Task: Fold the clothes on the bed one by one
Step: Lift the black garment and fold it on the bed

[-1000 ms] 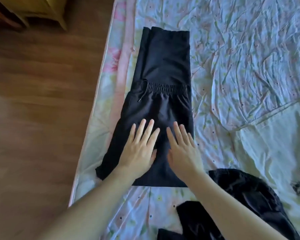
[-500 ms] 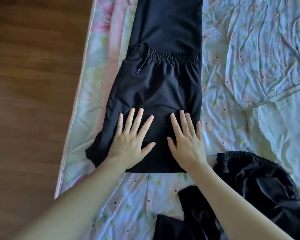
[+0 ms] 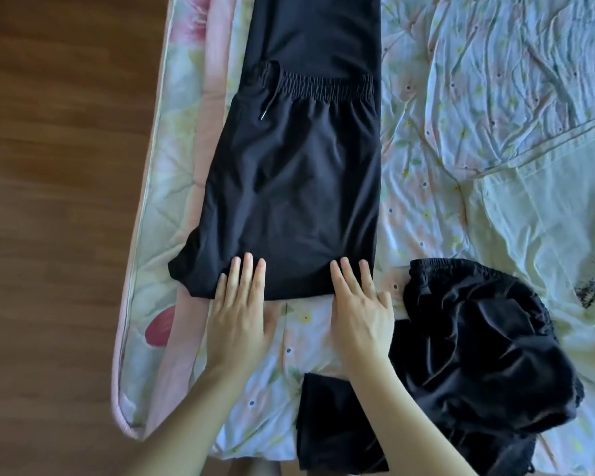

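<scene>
grip: left hand [image 3: 238, 321] and right hand [image 3: 361, 314] are lying flat, fingers straight, clamping nothing, fingertips pressing the trousers' [image 3: 289, 187] near hem | trousers are lying along the bed's [image 3: 460, 166] 9 o'clock edge | advice: slide fingers under hem, lift both corners evenly toward 12 o'clock waistband

At your nine o'clock you have a dark brown wooden floor [image 3: 55, 201], evenly lit. The bed [image 3: 495, 115], at three o'clock, wears a crumpled pale floral sheet with a pink edge.
</scene>
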